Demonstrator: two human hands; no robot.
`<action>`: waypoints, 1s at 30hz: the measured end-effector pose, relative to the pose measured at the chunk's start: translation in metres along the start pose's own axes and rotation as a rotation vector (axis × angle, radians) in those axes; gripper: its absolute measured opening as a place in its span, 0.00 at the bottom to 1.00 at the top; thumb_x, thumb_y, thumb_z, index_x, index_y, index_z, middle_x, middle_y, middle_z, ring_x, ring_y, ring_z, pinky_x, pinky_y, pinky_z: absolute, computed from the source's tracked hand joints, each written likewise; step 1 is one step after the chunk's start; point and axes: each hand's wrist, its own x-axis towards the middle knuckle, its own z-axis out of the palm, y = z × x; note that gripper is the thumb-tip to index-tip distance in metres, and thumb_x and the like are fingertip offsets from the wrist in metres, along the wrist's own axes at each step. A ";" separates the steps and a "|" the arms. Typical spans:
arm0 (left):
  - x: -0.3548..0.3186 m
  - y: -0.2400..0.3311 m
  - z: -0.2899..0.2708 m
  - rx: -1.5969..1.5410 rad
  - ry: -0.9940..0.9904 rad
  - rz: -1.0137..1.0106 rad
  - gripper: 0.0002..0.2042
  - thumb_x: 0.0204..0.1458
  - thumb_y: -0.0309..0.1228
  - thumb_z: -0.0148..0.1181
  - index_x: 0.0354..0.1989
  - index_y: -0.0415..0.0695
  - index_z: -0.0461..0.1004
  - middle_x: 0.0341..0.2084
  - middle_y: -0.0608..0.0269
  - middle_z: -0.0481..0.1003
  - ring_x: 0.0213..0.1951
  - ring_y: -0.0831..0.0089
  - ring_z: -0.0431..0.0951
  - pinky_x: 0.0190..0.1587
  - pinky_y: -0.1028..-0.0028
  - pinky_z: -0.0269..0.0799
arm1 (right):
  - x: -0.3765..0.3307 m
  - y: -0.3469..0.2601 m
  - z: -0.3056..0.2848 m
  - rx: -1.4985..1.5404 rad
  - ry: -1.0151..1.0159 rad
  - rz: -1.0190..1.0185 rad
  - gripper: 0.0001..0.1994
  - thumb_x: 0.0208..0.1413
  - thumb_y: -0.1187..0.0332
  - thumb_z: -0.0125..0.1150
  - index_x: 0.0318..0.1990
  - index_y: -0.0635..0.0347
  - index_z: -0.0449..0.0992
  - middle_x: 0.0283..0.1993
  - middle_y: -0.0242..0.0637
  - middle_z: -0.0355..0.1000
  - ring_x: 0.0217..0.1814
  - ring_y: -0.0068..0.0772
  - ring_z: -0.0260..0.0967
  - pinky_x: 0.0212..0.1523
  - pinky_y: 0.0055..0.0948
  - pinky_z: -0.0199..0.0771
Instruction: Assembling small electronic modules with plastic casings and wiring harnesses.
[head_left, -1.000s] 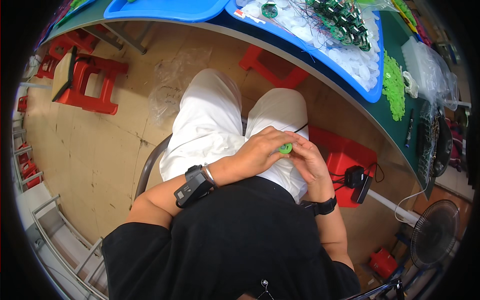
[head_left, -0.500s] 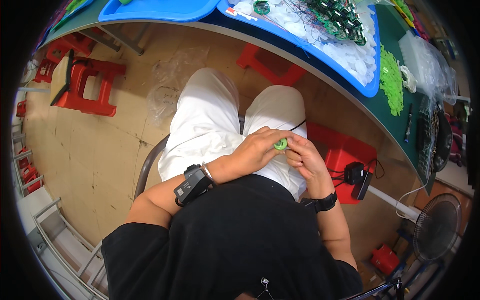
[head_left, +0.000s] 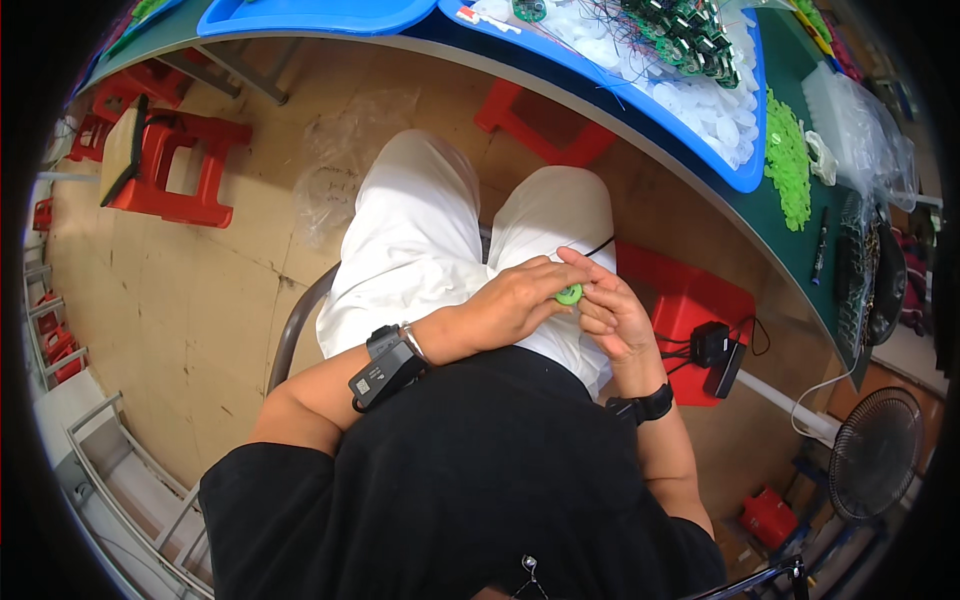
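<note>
Above my lap, a small round green plastic piece [head_left: 569,294] with a darker centre sits between my two hands. My left hand [head_left: 510,303] pinches it from the left, thumb below and fingers above, and partly covers it. My right hand [head_left: 614,312] closes on its right edge; the index finger reaches up over it while the other fingers curl in. What lies inside the piece is too small to make out.
On the green table [head_left: 735,215] ahead stands a blue tray [head_left: 743,181] of translucent white pieces, with wired green circuit boards [head_left: 690,40]. Beside it lie a pile of green pieces [head_left: 786,165] and a marker [head_left: 820,245]. A red stool [head_left: 690,285] and a fan [head_left: 875,455] are at right.
Both hands and the green piece have shifted slightly right and down. My right index finger has lifted higher, and the piece has tilted, with less of its face showing.
</note>
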 end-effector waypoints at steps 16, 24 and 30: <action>-0.004 -0.005 0.000 0.058 0.021 -0.082 0.20 0.46 0.19 0.61 0.51 0.38 0.70 0.39 0.51 0.75 0.40 0.54 0.74 0.46 0.61 0.70 | 0.003 0.009 -0.005 0.008 0.034 -0.044 0.23 0.61 0.78 0.49 0.65 0.65 0.58 0.32 0.25 0.67 0.13 0.07 0.47 0.13 0.11 0.51; 0.001 -0.006 0.006 0.084 0.091 -0.036 0.20 0.47 0.21 0.63 0.51 0.37 0.70 0.40 0.51 0.75 0.41 0.58 0.75 0.45 0.65 0.71 | 0.002 0.010 -0.008 0.057 -0.010 -0.076 0.23 0.62 0.77 0.48 0.65 0.64 0.58 0.31 0.25 0.67 0.14 0.08 0.48 0.14 0.11 0.53; 0.001 0.000 0.002 -0.366 0.074 -0.510 0.19 0.52 0.23 0.62 0.53 0.39 0.69 0.44 0.59 0.75 0.41 0.72 0.75 0.45 0.73 0.71 | -0.016 -0.017 0.017 -0.617 0.277 -0.209 0.19 0.62 0.68 0.55 0.58 0.66 0.68 0.37 0.31 0.72 0.22 0.13 0.58 0.24 0.17 0.64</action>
